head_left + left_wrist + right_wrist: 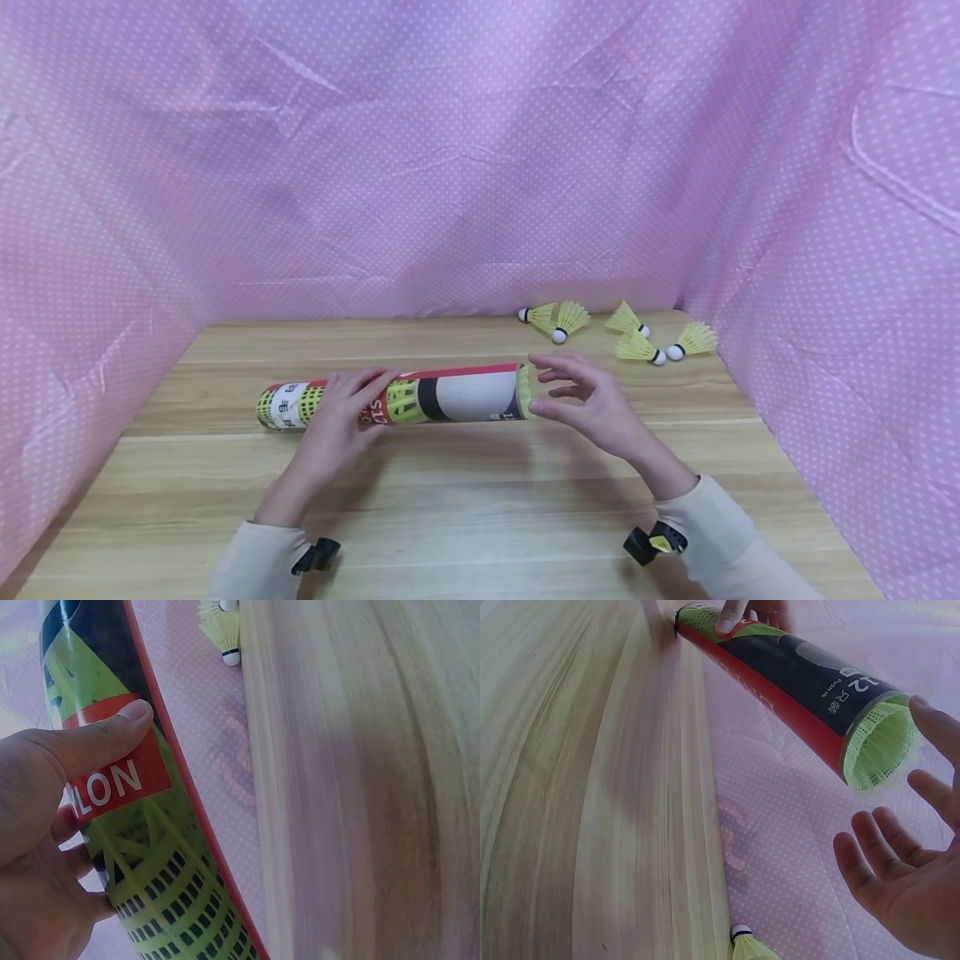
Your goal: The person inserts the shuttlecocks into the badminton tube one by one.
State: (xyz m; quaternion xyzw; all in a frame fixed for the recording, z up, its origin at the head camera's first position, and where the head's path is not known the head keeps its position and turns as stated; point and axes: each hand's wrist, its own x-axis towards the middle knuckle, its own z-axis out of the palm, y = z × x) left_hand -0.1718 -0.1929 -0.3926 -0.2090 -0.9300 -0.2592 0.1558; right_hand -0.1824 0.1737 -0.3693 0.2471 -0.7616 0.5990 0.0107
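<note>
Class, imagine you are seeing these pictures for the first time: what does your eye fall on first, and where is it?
Probably the long printed tube across the middle of the head view, gripped by the left hand, a yellow shuttlecock skirt showing at its end near the right hand. Next, five loose shuttlecocks lie toward the far right of the wooden table. Pink dotted cloth hangs behind.

The head view looks forward and down over the wooden tabletop (465, 517) to both far corners; the left-wrist view faces the shuttlecock tube (472, 397) closely, the right-wrist view looks along it from its open end, both sharing tube and far edge.
</note>
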